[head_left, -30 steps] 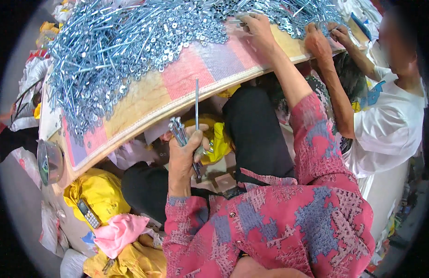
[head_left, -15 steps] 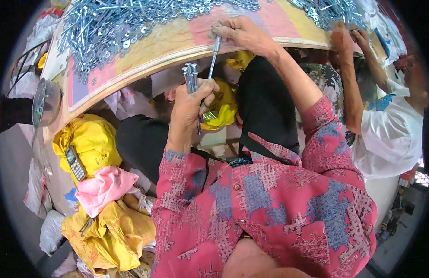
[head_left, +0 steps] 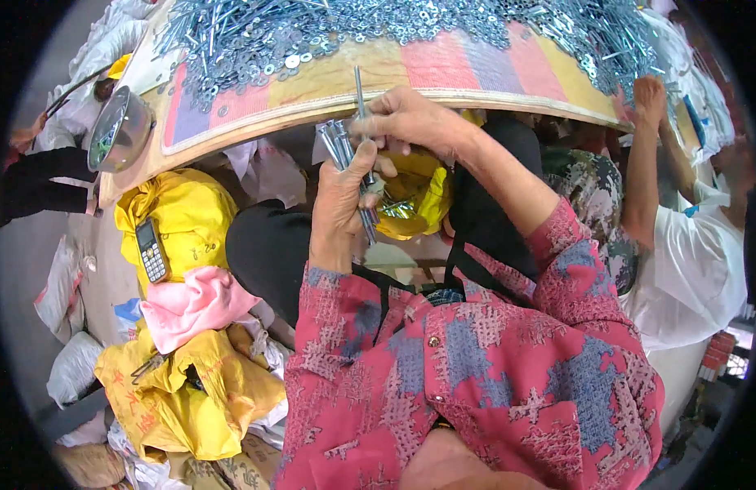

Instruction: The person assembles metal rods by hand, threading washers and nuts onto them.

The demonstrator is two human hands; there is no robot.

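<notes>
Several bolts [head_left: 336, 140] clutched in left hand [head_left: 338, 198], right hand [head_left: 414, 122] curled at an upright rod [head_left: 359, 83], grip unclear, washers [head_left: 292, 61] heaped on counter [head_left: 333, 82]

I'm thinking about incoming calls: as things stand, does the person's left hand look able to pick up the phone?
Probably not without emptying first: the left hand grips a bundle of bolts. The phone itself looks unobstructed, though, lying uncovered on the yellow bag to the person's left.

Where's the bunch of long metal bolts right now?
In the head view, the bunch of long metal bolts is gripped in the left hand, just left of the right hand's fingertips, left of centre.
</notes>
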